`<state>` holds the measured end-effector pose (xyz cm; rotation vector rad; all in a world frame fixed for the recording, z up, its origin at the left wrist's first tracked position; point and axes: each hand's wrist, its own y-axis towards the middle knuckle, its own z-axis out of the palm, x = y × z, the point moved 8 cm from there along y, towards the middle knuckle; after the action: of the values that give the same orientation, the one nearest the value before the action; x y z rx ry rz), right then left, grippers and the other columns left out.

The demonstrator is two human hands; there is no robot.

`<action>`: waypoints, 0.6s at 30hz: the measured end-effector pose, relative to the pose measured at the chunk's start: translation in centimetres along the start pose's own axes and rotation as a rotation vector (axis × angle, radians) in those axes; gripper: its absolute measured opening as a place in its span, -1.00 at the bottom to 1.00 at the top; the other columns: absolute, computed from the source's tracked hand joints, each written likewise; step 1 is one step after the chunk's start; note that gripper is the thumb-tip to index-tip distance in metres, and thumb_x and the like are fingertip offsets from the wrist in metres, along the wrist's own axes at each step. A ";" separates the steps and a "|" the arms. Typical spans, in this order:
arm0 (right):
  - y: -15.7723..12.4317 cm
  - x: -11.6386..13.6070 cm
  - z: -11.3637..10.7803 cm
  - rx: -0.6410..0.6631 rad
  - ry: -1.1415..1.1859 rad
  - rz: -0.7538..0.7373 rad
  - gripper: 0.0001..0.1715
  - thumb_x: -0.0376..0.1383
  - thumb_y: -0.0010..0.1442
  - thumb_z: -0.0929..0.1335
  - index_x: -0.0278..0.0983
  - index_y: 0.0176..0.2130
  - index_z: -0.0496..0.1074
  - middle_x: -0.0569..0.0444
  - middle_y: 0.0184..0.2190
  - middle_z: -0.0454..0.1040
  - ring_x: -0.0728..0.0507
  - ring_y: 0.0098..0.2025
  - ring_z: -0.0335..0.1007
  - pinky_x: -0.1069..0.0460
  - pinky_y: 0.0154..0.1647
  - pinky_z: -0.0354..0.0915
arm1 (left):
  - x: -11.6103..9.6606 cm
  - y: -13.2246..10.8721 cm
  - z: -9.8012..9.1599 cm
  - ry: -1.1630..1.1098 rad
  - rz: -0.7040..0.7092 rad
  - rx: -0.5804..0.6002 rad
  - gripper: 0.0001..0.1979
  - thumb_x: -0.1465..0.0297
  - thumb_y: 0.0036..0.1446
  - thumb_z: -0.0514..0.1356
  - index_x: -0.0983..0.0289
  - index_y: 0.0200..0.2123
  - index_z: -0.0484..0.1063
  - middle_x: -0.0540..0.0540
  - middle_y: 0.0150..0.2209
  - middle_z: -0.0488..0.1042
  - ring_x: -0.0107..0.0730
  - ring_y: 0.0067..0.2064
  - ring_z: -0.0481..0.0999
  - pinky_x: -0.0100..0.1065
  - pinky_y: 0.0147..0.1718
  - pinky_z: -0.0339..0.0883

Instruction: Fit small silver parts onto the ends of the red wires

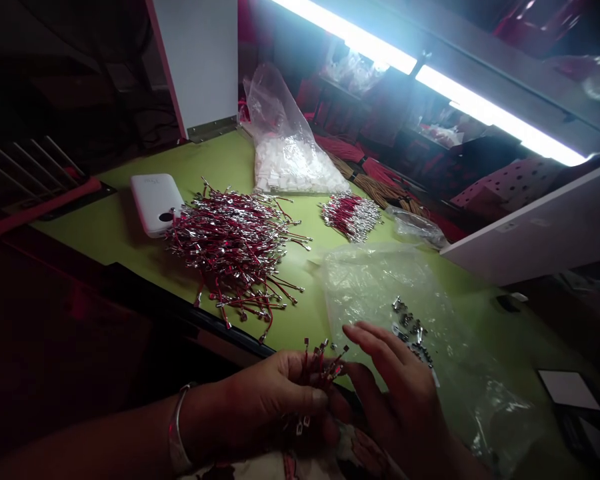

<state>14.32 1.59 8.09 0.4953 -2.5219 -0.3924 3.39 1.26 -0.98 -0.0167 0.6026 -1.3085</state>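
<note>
My left hand (pixel 280 387), with a metal bangle at the wrist, is closed round a small bunch of short red wires (pixel 325 363) tipped with metal terminals. Some terminals stick out above the fingers, others hang below. Just to the right, my right hand (pixel 397 387) has its fingers spread, the thumb side near the bunch; whether a fingertip touches a wire is unclear. A large heap of red wires with terminals (pixel 230 233) lies ahead on the green table (pixel 300 267). Small loose metal parts (pixel 413 327) rest on a flat clear plastic bag (pixel 370 280) beyond my right hand.
A white power bank (pixel 155 200) touches the heap's left side. Behind stands a clear bag of white connectors (pixel 295 160). A smaller wire pile (pixel 351 217) and long wire bundles (pixel 370 177) lie right of it. A white panel (pixel 540 220) borders the right; lamps hang above.
</note>
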 end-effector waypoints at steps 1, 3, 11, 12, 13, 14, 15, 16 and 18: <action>-0.2 -0.7 0.7 0.040 0.065 0.060 -0.54 -0.37 0.35 0.28 -0.21 0.21 0.34 -0.10 0.15 0.44 -0.24 0.20 0.33 -0.17 0.18 0.31 | 0.0 0.0 0.0 0.011 -0.002 -0.005 -0.81 0.42 0.01 0.40 0.38 -0.27 0.60 0.09 -0.44 0.53 -0.50 -0.49 0.47 -0.52 -0.48 0.28; -0.5 -1.7 2.2 0.147 0.217 0.180 -0.48 -0.30 0.40 0.24 -0.16 0.30 0.23 -0.07 0.28 0.32 -0.25 0.32 0.21 -0.24 0.29 0.22 | 0.1 0.0 -0.1 0.028 -0.006 -0.011 -0.83 0.42 0.02 0.40 0.39 -0.30 0.61 0.11 -0.46 0.54 -0.49 -0.49 0.47 -0.51 -0.46 0.29; 0.8 1.8 4.6 0.438 0.441 0.023 -0.33 -0.30 0.35 0.31 -0.15 0.38 0.12 -0.05 0.35 0.23 -0.20 0.38 0.13 -0.10 0.33 0.22 | 0.0 0.5 -0.1 0.012 0.080 -0.053 -0.70 0.49 -0.05 0.43 0.31 -0.17 0.60 0.12 -0.35 0.57 -0.33 -0.33 0.54 -0.35 -0.23 0.39; 1.1 1.6 4.3 0.385 0.431 0.033 -0.34 -0.30 0.34 0.32 -0.16 0.36 0.15 -0.06 0.33 0.26 -0.20 0.36 0.16 -0.10 0.31 0.24 | 0.0 0.5 -0.4 0.026 0.076 -0.070 -0.74 0.43 0.00 0.42 0.32 -0.19 0.59 0.11 -0.40 0.55 -0.37 -0.38 0.52 -0.38 -0.29 0.38; 1.3 1.1 3.9 0.325 0.413 0.062 -0.36 -0.30 0.34 0.32 -0.16 0.35 0.18 -0.06 0.31 0.29 -0.19 0.35 0.18 -0.11 0.31 0.25 | -0.1 0.6 -0.7 0.040 0.072 -0.087 -0.79 0.36 0.06 0.40 0.33 -0.23 0.59 0.09 -0.46 0.52 -0.42 -0.45 0.49 -0.44 -0.38 0.34; 1.4 0.5 3.5 0.273 0.386 0.091 -0.38 -0.29 0.34 0.32 -0.18 0.34 0.20 -0.07 0.30 0.30 -0.20 0.35 0.19 -0.12 0.30 0.26 | -0.2 0.7 -1.2 0.054 0.075 -0.108 -0.79 0.31 0.10 0.37 0.35 -0.28 0.58 0.06 -0.53 0.48 -0.49 -0.52 0.43 -0.50 -0.48 0.27; 1.4 -0.2 3.2 0.239 0.347 0.118 -0.39 -0.29 0.33 0.32 -0.20 0.32 0.22 -0.09 0.29 0.30 -0.20 0.35 0.18 -0.13 0.31 0.25 | -0.3 0.8 -1.7 0.056 0.080 -0.133 -0.78 0.28 0.11 0.38 0.35 -0.32 0.57 0.05 -0.56 0.45 -0.54 -0.57 0.38 -0.53 -0.55 0.20; 1.4 -0.8 2.9 0.220 0.297 0.136 -0.39 -0.29 0.32 0.33 -0.23 0.31 0.23 -0.11 0.30 0.30 -0.21 0.35 0.17 -0.14 0.32 0.24 | -0.4 0.9 -2.3 0.056 0.085 -0.161 -0.77 0.27 0.09 0.39 0.34 -0.34 0.55 0.04 -0.58 0.45 -0.58 -0.60 0.34 -0.55 -0.59 0.14; 0.9 -2.0 2.6 0.207 0.171 0.168 -0.40 -0.28 0.32 0.33 -0.29 0.30 0.25 -0.15 0.31 0.26 -0.23 0.36 0.13 -0.17 0.34 0.20 | -0.7 1.0 -3.2 0.038 0.095 -0.210 -0.76 0.28 0.02 0.43 0.30 -0.30 0.55 0.01 -0.57 0.45 -0.61 -0.64 0.27 -0.55 -0.63 0.12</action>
<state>14.21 3.72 5.43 0.3730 -2.4259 -0.0245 2.83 3.18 -3.77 -0.1341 0.7623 -1.1513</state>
